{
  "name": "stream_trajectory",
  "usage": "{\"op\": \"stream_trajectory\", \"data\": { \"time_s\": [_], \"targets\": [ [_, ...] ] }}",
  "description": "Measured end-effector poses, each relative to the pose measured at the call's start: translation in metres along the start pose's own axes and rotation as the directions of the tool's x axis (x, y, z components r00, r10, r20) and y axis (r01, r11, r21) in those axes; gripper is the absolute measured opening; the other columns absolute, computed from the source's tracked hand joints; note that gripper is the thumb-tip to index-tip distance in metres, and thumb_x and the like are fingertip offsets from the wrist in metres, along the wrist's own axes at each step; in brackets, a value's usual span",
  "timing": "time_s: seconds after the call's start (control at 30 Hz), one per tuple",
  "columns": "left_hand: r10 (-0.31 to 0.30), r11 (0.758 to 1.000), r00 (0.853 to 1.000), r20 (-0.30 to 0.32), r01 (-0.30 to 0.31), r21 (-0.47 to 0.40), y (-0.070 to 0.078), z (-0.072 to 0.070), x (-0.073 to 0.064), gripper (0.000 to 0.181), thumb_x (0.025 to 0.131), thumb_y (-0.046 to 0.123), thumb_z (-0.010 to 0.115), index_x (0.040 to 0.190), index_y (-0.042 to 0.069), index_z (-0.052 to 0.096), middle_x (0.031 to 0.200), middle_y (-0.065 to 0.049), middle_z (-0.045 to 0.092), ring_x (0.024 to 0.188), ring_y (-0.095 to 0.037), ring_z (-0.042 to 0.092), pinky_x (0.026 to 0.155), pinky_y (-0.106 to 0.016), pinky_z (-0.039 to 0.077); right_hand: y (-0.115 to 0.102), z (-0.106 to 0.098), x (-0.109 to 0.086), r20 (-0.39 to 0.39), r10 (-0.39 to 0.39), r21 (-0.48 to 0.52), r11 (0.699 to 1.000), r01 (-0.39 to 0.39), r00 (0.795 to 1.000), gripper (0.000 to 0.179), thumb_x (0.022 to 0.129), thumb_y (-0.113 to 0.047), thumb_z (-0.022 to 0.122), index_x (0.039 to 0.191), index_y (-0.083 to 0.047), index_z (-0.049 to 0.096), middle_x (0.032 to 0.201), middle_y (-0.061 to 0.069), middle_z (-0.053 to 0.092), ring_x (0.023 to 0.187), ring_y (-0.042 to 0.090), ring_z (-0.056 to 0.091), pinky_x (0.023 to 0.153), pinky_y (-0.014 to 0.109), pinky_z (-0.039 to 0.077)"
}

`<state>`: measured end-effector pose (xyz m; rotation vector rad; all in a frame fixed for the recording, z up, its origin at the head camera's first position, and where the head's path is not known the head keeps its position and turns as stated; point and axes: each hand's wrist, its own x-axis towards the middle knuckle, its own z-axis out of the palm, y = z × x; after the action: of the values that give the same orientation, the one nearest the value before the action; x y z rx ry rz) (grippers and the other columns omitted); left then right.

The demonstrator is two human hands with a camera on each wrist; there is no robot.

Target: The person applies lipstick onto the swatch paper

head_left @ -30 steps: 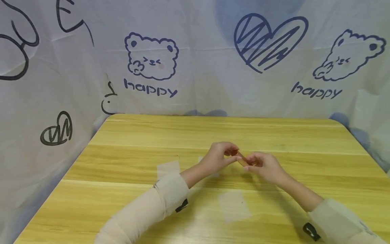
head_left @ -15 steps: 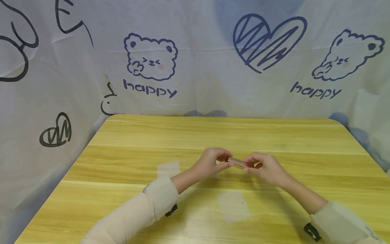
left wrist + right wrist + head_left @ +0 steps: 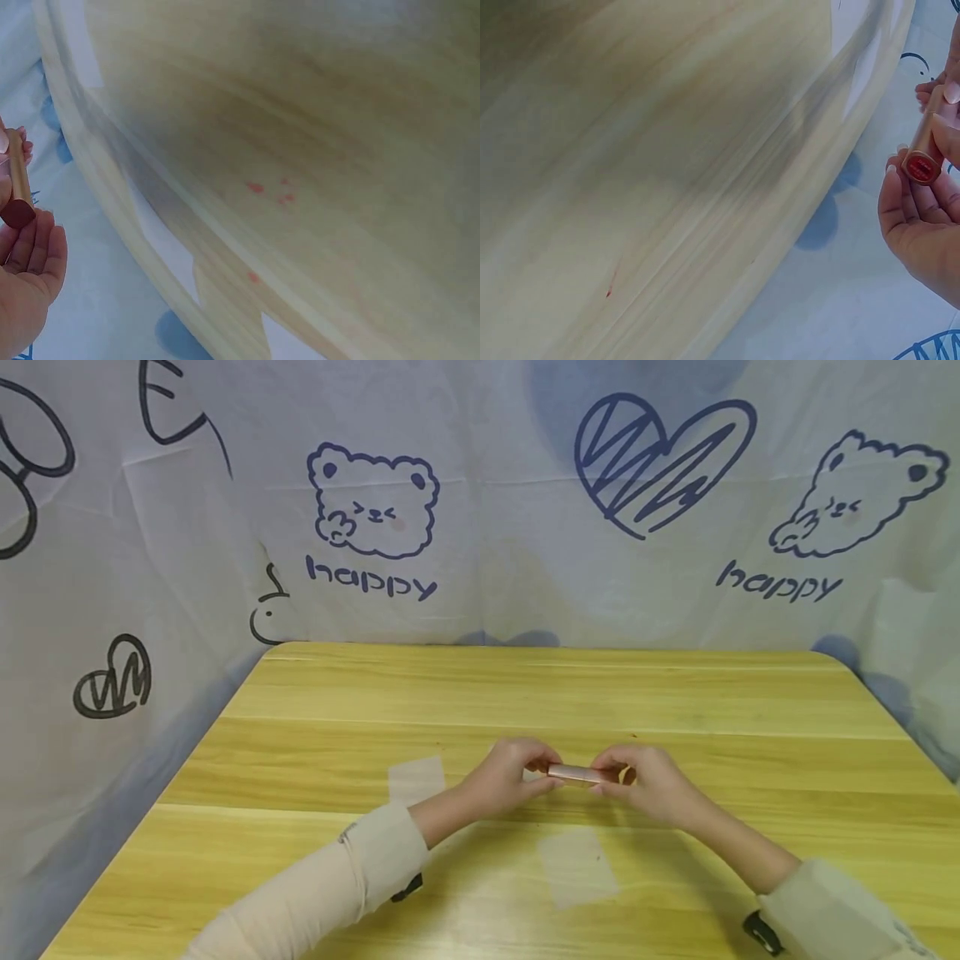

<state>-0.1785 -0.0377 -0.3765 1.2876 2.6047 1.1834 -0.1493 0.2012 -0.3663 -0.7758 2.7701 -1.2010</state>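
Note:
A slim rose-gold lipstick tube [image 3: 573, 774] lies nearly level between my two hands, over the middle of the table. The fingertips of my left hand [image 3: 510, 779] pinch its left end, while my right hand [image 3: 648, 783] pinches the other. In the left wrist view, the tube [image 3: 21, 172] shows a dark red-brown end face. From the right wrist, the tube [image 3: 922, 166] shows a round red label with small lettering on its end. A seam crosses the tube close to the right fingers.
Whitish square sheets lie on the wood-grain table [image 3: 300, 852]: one sheet [image 3: 417, 779] left of the hands, another sheet [image 3: 577, 866] nearer the front. Red specks [image 3: 256, 187] mark the tabletop. Behind stands a pale cloth [image 3: 510, 543] with drawn bears and hearts.
My left hand has moved left and toward me, and the right hand slightly toward me. The lipstick has gone from slanted and mostly covered by fingers to nearly level, with more of it showing.

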Motion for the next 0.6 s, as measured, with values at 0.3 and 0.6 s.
{"op": "stream_trajectory", "data": {
  "time_s": [0.3,0.6],
  "targets": [
    [0.027,0.996,0.999,0.035,-0.030,0.080,-0.0018,0.0037,0.0004,0.019,0.094,0.003,0.078,0.109,-0.008,0.073,0.103,-0.017,0.075,0.094,-0.027,0.072,0.086,-0.030,0.060,0.0000,0.0047,0.0019,0.002,-0.012,-0.010,1.000,0.012,1.000,0.011,0.087,0.000,0.083,0.095,0.003,0.075,0.089,0.005,0.073,0.077,0.006,0.056,0.062,0.024,0.049],
    [-0.004,0.995,0.996,0.089,-0.006,0.102,0.0026,0.0060,0.0059,0.020,0.095,0.006,0.077,0.110,-0.007,0.073,0.102,-0.015,0.074,0.088,-0.022,0.067,0.076,-0.019,0.054,-0.0020,0.0055,0.0033,0.022,-0.012,-0.024,1.000,0.012,1.000,0.010,0.087,-0.001,0.082,0.094,0.002,0.075,0.088,0.003,0.072,0.077,0.005,0.056,0.061,0.023,0.048]
  ]
}}
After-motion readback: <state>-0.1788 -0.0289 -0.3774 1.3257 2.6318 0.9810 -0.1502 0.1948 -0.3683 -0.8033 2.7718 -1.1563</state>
